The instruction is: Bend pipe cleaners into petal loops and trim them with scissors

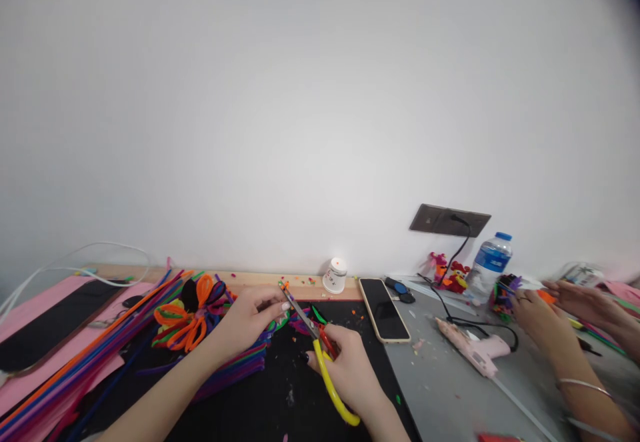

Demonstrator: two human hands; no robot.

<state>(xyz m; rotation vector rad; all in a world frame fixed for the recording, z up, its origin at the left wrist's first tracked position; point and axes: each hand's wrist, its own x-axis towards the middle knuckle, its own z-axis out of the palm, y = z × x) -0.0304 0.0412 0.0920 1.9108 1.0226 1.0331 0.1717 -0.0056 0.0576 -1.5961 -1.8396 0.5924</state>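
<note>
My right hand [347, 365] grips scissors [327, 379] with yellow handles, their blades pointing up and to the left. A red piece shows between the handles and my fingers; I cannot tell what it is. My left hand [263, 312] is closed in a pinch at the scissor tips, with a small orange bit by the blades; what the fingers hold is mostly hidden. Beside my left wrist lies a looped pipe cleaner flower [193, 315] in orange, green and black. Under my left hand lies a bundle of purple and blue pipe cleaners [245, 365].
Long pipe cleaners [95, 355] and a dark phone [50, 322] lie at left. A paper cup [335, 275] and a phone [384, 310] stand or lie beyond the black mat [280, 395]. Right are a pink glue gun [474, 349], a bottle [489, 265] and another person's hands [547, 329].
</note>
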